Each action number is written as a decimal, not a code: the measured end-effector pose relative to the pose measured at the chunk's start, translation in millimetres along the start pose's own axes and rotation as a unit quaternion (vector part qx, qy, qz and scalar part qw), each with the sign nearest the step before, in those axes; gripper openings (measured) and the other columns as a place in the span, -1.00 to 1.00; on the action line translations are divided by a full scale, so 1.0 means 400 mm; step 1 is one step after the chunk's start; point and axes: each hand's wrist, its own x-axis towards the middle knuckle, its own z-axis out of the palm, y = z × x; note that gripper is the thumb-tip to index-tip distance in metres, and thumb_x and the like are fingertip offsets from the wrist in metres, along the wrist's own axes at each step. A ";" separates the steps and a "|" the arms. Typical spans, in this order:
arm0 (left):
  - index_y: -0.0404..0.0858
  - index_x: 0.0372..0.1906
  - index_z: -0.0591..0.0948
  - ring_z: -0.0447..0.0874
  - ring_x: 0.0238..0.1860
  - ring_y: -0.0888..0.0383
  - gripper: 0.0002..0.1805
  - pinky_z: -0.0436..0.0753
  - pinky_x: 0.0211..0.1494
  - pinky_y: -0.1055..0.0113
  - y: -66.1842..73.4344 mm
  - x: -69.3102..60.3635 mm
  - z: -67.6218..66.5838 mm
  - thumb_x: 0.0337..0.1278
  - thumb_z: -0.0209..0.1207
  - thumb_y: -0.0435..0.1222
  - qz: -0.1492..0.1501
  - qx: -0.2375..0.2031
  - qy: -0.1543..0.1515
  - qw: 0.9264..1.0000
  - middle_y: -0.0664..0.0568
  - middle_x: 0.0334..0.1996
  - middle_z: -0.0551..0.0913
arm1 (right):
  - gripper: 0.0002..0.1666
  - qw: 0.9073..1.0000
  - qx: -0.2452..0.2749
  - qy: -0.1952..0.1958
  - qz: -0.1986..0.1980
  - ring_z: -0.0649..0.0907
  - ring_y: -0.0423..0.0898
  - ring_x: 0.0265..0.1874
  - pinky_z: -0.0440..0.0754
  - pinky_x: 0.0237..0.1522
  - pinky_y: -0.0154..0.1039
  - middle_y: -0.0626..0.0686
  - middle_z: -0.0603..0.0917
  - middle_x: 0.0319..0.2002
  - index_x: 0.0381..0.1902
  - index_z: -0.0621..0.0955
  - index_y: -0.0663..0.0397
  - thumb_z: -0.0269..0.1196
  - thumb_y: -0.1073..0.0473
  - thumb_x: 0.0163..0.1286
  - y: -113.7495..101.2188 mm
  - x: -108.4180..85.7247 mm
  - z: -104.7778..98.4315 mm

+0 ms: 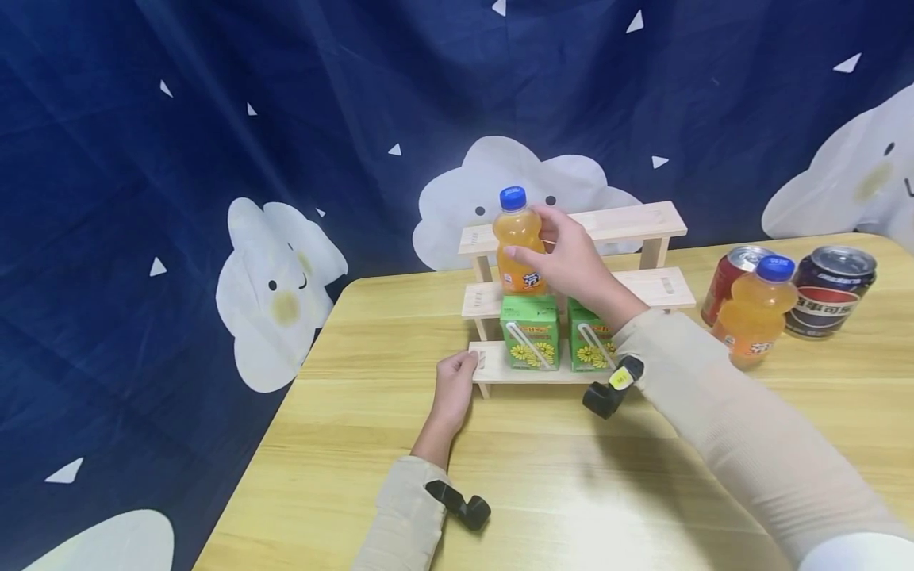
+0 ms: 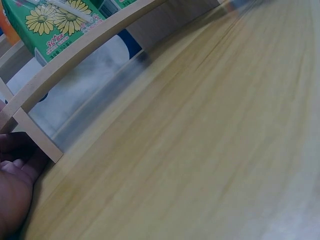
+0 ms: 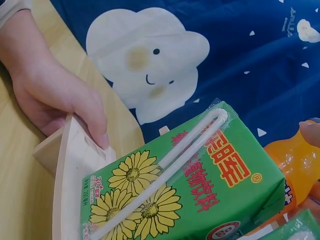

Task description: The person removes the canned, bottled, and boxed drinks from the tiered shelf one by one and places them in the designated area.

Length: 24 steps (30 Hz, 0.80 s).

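Observation:
My right hand [image 1: 571,258] grips an orange drink bottle [image 1: 519,238] with a blue cap, upright at the left part of the middle tier of a wooden three-tier rack [image 1: 628,224]. In the right wrist view the bottle [image 3: 295,165] shows behind a green drink box [image 3: 185,185]. My left hand [image 1: 455,388] holds the left end of the bottom tier, its thumb on top; the left wrist view shows the hand [image 2: 17,185] beside the rack's leg [image 2: 37,134]. Two green boxes with straws, one on the left [image 1: 530,333] and another [image 1: 591,337] beside it, stand on the bottom tier.
Right of the rack on the wooden table [image 1: 343,396] stand a second orange bottle [image 1: 757,313], a red can [image 1: 724,281] and a dark can [image 1: 831,292]. A blue curtain [image 1: 343,95] with clouds hangs behind the table.

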 end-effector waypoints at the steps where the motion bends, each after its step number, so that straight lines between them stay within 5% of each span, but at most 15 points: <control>1: -0.22 -0.69 0.38 0.45 -0.35 0.24 -0.61 0.49 -0.13 0.37 0.000 0.000 0.000 0.33 -0.07 -0.36 0.000 0.002 -0.001 1.000 0.10 -0.52 0.54 | -0.13 1.000 0.001 0.000 -0.001 0.45 0.07 0.24 0.44 0.20 0.00 0.12 0.44 0.25 0.39 0.22 -0.01 0.33 -0.02 0.20 0.000 0.002 0.001; 24: -0.36 -0.56 0.53 0.48 -0.29 0.22 -0.66 0.51 -0.09 0.35 -0.002 0.002 -0.003 0.33 -0.07 -0.34 -0.003 0.012 -0.003 1.000 0.01 -0.44 0.59 | -0.19 0.999 -0.027 -0.017 -0.010 0.48 0.02 0.20 0.48 0.16 -0.03 0.03 0.46 0.23 0.38 0.23 -0.10 0.32 0.09 0.23 -0.003 0.005 0.000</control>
